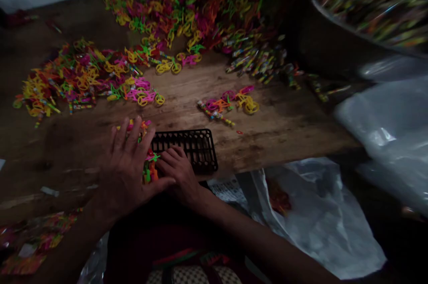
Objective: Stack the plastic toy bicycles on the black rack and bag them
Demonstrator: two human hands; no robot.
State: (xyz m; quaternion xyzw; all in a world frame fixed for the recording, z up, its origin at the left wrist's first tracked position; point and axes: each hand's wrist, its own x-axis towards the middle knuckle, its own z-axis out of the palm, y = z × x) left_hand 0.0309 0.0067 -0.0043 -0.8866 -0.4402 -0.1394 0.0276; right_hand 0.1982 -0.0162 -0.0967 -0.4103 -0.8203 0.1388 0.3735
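A black grid tray (197, 146) lies at the near edge of a wooden table (284, 128). Its left part is filled with small bright plastic pieces (149, 166). My left hand (125, 166) lies flat over those pieces, fingers spread, thumb along the near edge. My right hand (177, 170) rests on the tray just right of the pieces, fingers curled and pressed down on the grid. Whether it holds a piece is hidden.
Heaps of coloured plastic toy bicycles lie at the left (70, 81) and at the back (187, 12). A small cluster (230, 103) sits mid-table. Clear plastic bags lie to the right (388, 128) and below the table edge (314, 217). Printed cards (30, 241) lie lower left.
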